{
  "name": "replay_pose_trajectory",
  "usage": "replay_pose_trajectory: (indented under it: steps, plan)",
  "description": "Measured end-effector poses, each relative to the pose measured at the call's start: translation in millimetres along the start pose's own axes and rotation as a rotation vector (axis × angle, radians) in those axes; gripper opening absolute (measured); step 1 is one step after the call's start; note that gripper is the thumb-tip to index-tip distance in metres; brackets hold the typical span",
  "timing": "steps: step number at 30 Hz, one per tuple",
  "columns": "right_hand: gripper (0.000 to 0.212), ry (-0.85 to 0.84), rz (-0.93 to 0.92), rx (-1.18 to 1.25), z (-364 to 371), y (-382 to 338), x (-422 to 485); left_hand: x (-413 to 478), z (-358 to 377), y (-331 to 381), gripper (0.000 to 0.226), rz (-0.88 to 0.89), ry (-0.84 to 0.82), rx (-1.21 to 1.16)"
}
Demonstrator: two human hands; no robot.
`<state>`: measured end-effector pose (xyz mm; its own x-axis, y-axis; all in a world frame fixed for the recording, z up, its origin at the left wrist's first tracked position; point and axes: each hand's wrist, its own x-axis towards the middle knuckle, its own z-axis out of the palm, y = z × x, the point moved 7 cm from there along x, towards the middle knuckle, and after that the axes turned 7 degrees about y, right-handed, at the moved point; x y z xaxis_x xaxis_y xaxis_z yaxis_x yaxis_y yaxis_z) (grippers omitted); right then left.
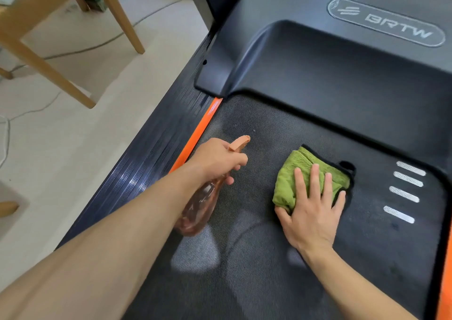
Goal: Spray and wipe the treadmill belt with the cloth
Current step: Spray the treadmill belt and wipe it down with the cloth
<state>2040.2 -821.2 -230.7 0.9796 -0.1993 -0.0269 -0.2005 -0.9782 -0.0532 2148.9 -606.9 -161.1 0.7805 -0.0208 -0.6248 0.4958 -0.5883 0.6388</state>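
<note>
The dark textured treadmill belt (269, 258) fills the lower middle of the view. My left hand (217, 159) grips an orange translucent spray bottle (198, 209) by its neck, the nozzle pointing forward over the belt's left side. A folded green cloth (291, 175) with black trim lies on the belt to the right. My right hand (313, 204) presses flat on the cloth with spread fingers, thumb hooked round its near edge. Pale patches show on the belt near my forearms.
The black motor cover (342, 70) with a logo rises beyond the belt. An orange strip (198, 133) and a ribbed side rail (151, 163) run along the left. Wooden chair legs (49, 67) and cables stand on the pale floor at left.
</note>
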Motion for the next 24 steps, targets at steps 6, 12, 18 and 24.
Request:
replay_pose_trajectory:
  steps: [6, 12, 18, 24]
  plan:
    - [0.081, 0.085, 0.019, 0.127, -9.3, -10.8, 11.2, -3.1, -16.1, -20.4, 0.017, -0.009, 0.062, 0.007]
    - [0.077, -0.020, -0.166, 0.222, -17.0, -63.8, 111.3, -8.9, -43.7, -43.6, 0.027, -0.023, 0.139, -0.118]
    - [0.070, -0.052, -0.433, 0.068, -3.9, -124.9, 126.9, -10.5, -62.2, -55.0, 0.030, -0.053, 0.227, -0.295]
    - [0.087, -0.136, -1.010, 0.022, 7.9, -132.8, 18.1, -8.2, -65.3, -56.9, 0.039, -0.051, 0.213, -0.337]
